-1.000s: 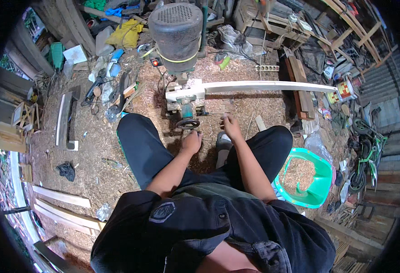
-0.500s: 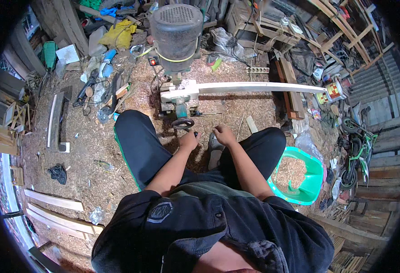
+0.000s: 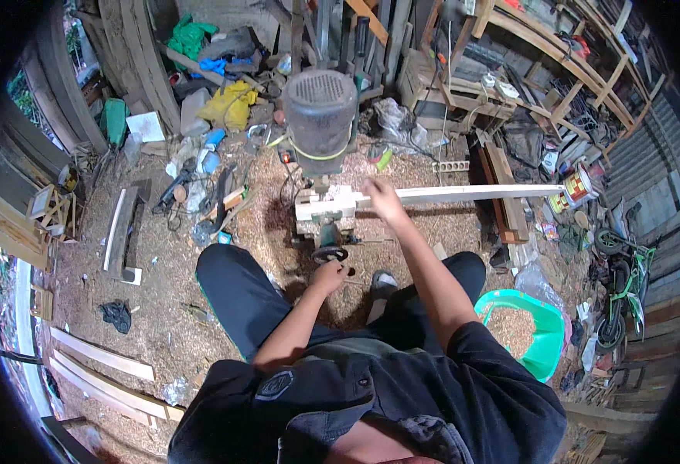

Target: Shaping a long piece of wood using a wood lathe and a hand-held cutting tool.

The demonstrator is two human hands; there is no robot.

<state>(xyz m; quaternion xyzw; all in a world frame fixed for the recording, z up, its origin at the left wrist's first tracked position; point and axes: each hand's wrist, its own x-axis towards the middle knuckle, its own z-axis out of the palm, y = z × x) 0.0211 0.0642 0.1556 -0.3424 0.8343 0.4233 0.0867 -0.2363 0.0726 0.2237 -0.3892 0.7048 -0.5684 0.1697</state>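
Observation:
A bench machine with a dark cylindrical motor (image 3: 320, 108) stands in front of me, a yellow band round its base. Below it, a long pale wooden beam (image 3: 463, 195) lies across the machine's bed, its left end in the clamp (image 3: 326, 207). My left hand (image 3: 329, 275) is closed round the knob of the dark handwheel (image 3: 330, 255) at the machine's near side. My right hand (image 3: 385, 201) reaches over the beam just right of the clamp. Its fingers are blurred, and I cannot tell whether they touch the wood.
The beam's far right end meets a red-and-yellow can (image 3: 572, 190). A stack of brown timbers (image 3: 502, 193) lies under it. A green tub (image 3: 548, 348) holding shavings stands by my right knee. Cut boards (image 3: 108, 383) lie at lower left; a small green motorbike (image 3: 622, 286) is at right.
My right hand has moved from between my knees up and forward over the beam. My left hand stays at the handwheel. The whole view has shifted as my head moved.

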